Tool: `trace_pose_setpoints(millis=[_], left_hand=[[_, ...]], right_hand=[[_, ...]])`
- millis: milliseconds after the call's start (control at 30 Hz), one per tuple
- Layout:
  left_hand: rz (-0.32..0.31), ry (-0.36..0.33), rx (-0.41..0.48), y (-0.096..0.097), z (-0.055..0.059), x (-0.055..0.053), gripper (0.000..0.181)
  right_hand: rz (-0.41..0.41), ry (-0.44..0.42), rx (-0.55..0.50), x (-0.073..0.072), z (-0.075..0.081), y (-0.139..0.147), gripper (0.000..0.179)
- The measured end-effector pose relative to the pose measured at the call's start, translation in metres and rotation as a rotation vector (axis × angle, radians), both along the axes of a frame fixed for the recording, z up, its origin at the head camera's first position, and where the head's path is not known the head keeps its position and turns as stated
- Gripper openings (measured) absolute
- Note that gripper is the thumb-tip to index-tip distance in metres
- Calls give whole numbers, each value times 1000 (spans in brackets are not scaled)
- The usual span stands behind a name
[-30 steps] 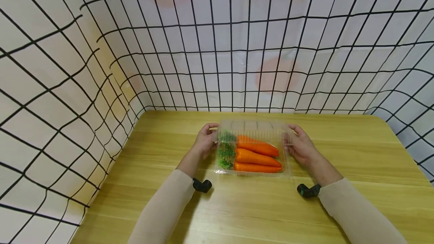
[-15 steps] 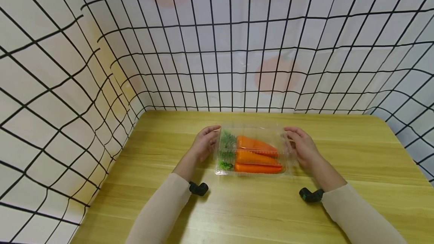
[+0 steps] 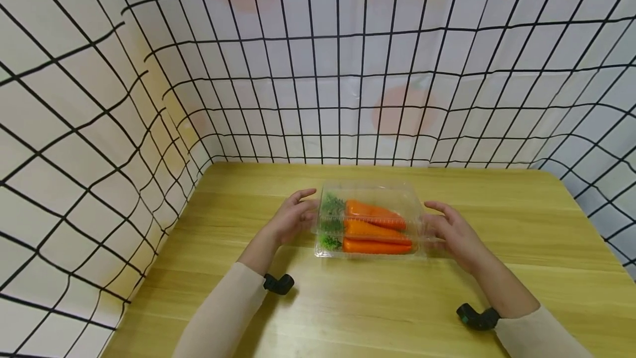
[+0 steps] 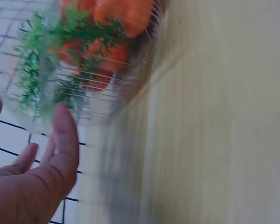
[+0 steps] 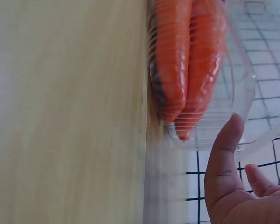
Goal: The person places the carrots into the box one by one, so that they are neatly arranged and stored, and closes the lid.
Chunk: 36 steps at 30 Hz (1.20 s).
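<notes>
A clear plastic clamshell box lies on the wooden table with its lid down over the contents. Three orange carrots with green leafy tops lie side by side inside, leaves to the left. My left hand is beside the box's left end, fingers extended and loosely bent. Off the right end, my right hand holds nothing, its fingers spread. The left wrist view shows a thumb close to the box wall; whether it touches is unclear. In the right wrist view, a gap is hard to judge too.
The wood-grain table stretches around the box. A white cloth with a black grid pattern rises behind the table and at both sides. A small black device sits on the left wrist, another black device on the right.
The lid, raised at first, has come down over the carrots. Both hands have drawn outward from the box's ends and back toward the body, the right one farther. The box stays in place.
</notes>
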<state>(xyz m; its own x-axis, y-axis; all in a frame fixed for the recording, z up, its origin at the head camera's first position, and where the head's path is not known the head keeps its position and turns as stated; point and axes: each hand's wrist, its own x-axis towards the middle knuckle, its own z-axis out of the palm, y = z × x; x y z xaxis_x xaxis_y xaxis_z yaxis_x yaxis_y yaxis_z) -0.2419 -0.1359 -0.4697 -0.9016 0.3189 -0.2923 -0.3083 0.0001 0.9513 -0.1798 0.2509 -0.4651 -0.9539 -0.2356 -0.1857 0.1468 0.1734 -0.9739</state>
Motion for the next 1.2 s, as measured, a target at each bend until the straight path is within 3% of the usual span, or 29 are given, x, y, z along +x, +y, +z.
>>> trace_pose_setpoints(millis=[200, 333, 467, 600, 833, 1200], left_hand=[[-152, -74, -50, -15, 10, 24, 74], [-270, -138, 1, -26, 13, 41, 74], [-332, -194, 58, -31, 9, 55, 76], [-313, -238, 106, -30, 4, 63, 78], [-217, -234, 151, -22, -1, 66, 73], [-109, -218, 139, -13, -7, 65, 63]], right_hand=[[65, -33, -21, 17, 4, 2, 67], [117, -60, -77, 26, 3, 6, 66], [159, -75, -171, 32, -2, 8, 60], [179, -115, -248, 35, -9, 8, 56], [177, -213, -341, 38, -17, 3, 51], [166, -200, -398, 34, -19, 0, 48]])
